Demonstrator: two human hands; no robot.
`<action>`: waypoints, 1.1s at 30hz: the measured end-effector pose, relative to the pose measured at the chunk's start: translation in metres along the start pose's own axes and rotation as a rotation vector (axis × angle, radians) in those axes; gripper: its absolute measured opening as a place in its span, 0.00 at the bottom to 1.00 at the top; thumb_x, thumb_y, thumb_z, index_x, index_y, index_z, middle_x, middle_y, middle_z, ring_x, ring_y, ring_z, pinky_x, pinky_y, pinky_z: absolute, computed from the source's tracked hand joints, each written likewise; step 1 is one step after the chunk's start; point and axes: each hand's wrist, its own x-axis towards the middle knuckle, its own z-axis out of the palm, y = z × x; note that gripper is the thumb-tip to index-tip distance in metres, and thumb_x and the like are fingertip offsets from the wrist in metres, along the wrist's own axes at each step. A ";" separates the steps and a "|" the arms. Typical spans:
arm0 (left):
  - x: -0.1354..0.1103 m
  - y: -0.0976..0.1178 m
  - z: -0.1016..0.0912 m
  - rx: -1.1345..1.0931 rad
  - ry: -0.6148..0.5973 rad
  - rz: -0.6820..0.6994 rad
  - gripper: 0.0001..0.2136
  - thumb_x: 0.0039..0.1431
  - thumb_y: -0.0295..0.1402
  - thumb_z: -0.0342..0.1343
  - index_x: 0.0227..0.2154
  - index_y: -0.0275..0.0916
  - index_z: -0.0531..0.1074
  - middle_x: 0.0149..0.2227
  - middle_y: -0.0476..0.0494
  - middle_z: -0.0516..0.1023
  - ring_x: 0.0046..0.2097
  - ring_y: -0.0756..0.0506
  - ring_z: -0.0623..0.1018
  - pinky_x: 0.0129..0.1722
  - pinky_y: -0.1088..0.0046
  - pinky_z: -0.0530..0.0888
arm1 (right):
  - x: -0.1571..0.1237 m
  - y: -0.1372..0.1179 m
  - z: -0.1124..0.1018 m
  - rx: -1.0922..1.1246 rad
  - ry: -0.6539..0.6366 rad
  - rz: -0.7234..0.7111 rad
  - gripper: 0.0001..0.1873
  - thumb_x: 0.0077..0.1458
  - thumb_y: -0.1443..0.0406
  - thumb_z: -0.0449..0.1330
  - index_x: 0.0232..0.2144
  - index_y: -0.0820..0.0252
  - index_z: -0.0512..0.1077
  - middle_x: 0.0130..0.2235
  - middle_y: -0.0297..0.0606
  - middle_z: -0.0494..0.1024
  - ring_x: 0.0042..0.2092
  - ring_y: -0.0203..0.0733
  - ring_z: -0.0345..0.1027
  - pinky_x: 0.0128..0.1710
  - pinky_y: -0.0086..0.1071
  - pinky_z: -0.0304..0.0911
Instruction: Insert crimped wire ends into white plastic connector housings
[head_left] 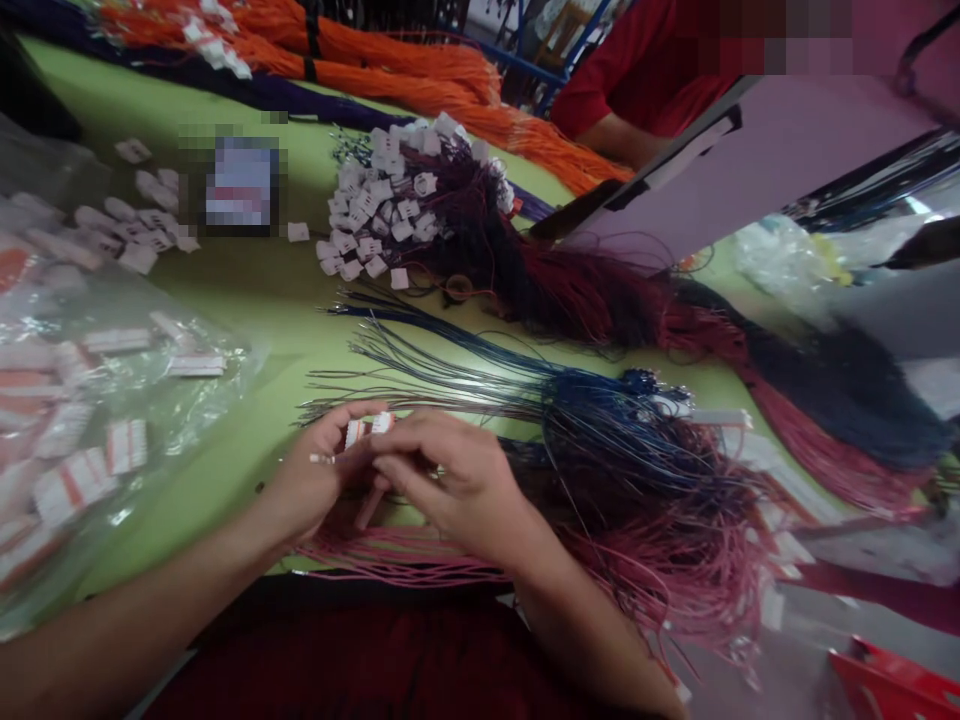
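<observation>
My left hand (311, 485) is closed around small white connectors. One white connector (354, 432) with an orange edge shows between its fingers, and another white connector (382, 422) sits at the fingertips, beside the right hand. My right hand (450, 470) is in a pinch against it, thumb and forefinger nearly together; what lies between them is hidden. Below the fingers a pale pinkish strip (371, 505) slants down. Dark blue wires (480, 370) with bare tips spread just beyond my hands, and pink wires (420, 560) run beneath them.
At left lies a clear plastic bag (232, 335) of white-and-orange connectors, with loose white connectors (135, 235) behind it. A wire bundle with white plugs (382, 200) lies ahead, orange wires (420, 80) farther back. At upper right, a person in a red sleeve (622, 75) sits behind a pinkish panel (720, 170).
</observation>
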 end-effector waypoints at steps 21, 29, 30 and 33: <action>-0.004 0.006 0.000 -0.051 -0.043 -0.126 0.19 0.51 0.32 0.61 0.46 0.38 0.65 0.24 0.52 0.75 0.25 0.51 0.76 0.24 0.78 0.71 | -0.035 0.027 0.007 -0.324 0.133 0.105 0.09 0.53 0.72 0.55 0.24 0.59 0.71 0.25 0.33 0.74 0.28 0.35 0.66 0.32 0.31 0.54; -0.005 0.006 0.000 -0.084 -0.096 -0.173 0.18 0.54 0.32 0.60 0.46 0.39 0.62 0.22 0.51 0.76 0.21 0.52 0.73 0.22 0.78 0.71 | -0.033 0.018 0.006 -0.414 0.047 0.106 0.09 0.54 0.73 0.54 0.24 0.60 0.69 0.27 0.35 0.76 0.32 0.37 0.66 0.36 0.33 0.50; -0.005 0.006 0.000 -0.084 -0.102 -0.175 0.19 0.53 0.32 0.60 0.46 0.39 0.62 0.22 0.51 0.76 0.21 0.52 0.73 0.22 0.78 0.70 | -0.033 0.017 0.006 -0.424 0.039 0.106 0.09 0.54 0.73 0.54 0.24 0.60 0.69 0.27 0.35 0.76 0.32 0.37 0.66 0.36 0.33 0.50; -0.004 0.005 -0.001 -0.067 -0.120 -0.173 0.20 0.53 0.33 0.60 0.48 0.38 0.61 0.21 0.50 0.76 0.21 0.50 0.72 0.20 0.77 0.70 | -0.033 0.017 0.006 -0.466 0.024 0.095 0.09 0.55 0.73 0.54 0.24 0.61 0.69 0.27 0.35 0.75 0.31 0.37 0.64 0.35 0.33 0.49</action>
